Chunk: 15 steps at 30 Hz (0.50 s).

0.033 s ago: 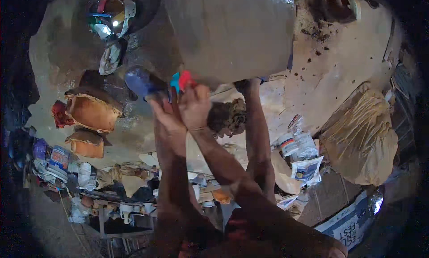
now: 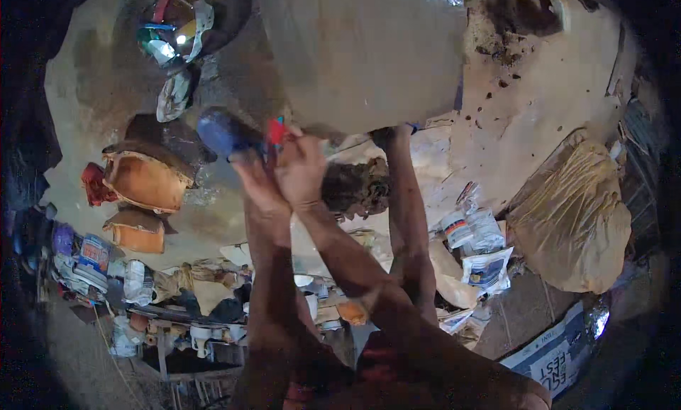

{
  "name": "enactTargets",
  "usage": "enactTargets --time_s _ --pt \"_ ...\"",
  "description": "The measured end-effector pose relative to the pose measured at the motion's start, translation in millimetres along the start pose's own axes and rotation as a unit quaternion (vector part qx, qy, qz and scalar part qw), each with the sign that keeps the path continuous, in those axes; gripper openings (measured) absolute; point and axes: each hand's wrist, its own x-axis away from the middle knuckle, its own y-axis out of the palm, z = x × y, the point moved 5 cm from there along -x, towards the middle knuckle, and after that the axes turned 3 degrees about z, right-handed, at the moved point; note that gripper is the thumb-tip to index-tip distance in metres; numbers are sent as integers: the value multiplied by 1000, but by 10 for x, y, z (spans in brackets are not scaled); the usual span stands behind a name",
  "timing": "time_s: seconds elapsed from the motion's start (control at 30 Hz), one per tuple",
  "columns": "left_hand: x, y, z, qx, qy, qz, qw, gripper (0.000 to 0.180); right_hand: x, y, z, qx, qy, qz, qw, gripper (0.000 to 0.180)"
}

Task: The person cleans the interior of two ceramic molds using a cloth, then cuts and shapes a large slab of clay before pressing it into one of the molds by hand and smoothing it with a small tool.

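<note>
My right hand (image 2: 299,170) comes across from the lower right and closes on a small red and teal object (image 2: 276,131), blurred by motion. My left hand (image 2: 259,183) lies right beside it, the wrists almost touching. Its fingers look curled, but what they hold is hidden. Just beyond my left hand is a foot in a blue shoe (image 2: 221,132). A dark crumbly clump (image 2: 355,189) lies between my right hand and my other leg (image 2: 409,211). Past the hands a broad grey-brown board (image 2: 369,59) covers the upper middle.
Orange curved pieces (image 2: 147,181) and a red cloth (image 2: 96,184) lie at left, below a clear bowl-like container (image 2: 176,30). At right are a white tub (image 2: 457,230), a plastic packet (image 2: 488,269) and a wrinkled brown sheet (image 2: 576,218). A printed carton (image 2: 550,353) stands lower right.
My right hand has shifted slightly left, carrying the red and teal object with it. Less of the teal part shows now. My left hand has moved only a little.
</note>
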Motion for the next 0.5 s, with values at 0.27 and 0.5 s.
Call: enactTargets --time_s 0.27,0.5 --pt "-156 -870 -326 91 -87 -116 985 76 -241 -98 -297 -70 -6 -260 963 53" --pt "26 -1436 -1217 -200 4 -48 979 45 -1580 -1951 2275 135 84 65 985 23"
